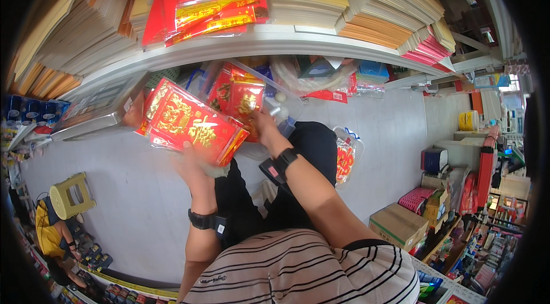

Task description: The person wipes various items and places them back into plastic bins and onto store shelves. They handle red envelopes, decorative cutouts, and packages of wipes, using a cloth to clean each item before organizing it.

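My left hand, blurred, holds a stack of red envelope packs with gold print in clear wrap, its thumb on the near edge. To its right, my right hand has its fingers closed on the lower edge of a smaller red-and-gold packet. That packet is over a clear plastic bin, where another red packet and some white round items lie. The undersides of both hands' grips are hidden.
Above the bin runs a white shelf edge with paper stacks and red envelope packs. A silver box stands left. A small tray of red packets sits right of my knee. A yellow stool and another person are far left.
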Demonstrator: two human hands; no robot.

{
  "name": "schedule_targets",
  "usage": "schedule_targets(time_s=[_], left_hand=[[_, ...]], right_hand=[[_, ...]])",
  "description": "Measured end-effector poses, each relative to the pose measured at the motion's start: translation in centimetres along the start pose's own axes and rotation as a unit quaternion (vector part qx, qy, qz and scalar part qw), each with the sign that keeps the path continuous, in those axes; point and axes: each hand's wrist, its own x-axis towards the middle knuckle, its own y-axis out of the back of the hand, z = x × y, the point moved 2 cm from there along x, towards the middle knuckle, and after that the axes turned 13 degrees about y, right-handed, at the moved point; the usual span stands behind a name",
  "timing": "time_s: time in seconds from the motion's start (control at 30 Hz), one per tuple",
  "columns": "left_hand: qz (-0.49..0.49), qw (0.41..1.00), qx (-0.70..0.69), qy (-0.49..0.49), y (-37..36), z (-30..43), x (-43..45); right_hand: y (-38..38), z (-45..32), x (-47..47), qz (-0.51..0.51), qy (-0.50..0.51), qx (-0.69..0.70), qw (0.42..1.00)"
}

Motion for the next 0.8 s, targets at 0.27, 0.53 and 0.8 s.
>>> schedule_targets(time_s=[0.27,0.53,0.8], left_hand=[[-0.050,0.998,-0.016,0.034,0.2,0.7,0.0],[-0.028,0.999,0.007,0.022,0.6,0.4,0.6],[-0.040,0.998,0.028,0.031,0.4,0.2,0.5]], right_hand=[[-3.8,5.0,4.6,-0.098,0.028,0.246,0.964],[-3.9,2.3,6.3,-0.094,0.098,-0.529,0.837],[-3.3,5.3,8.7,-0.066,0.152,-0.439,0.883]])
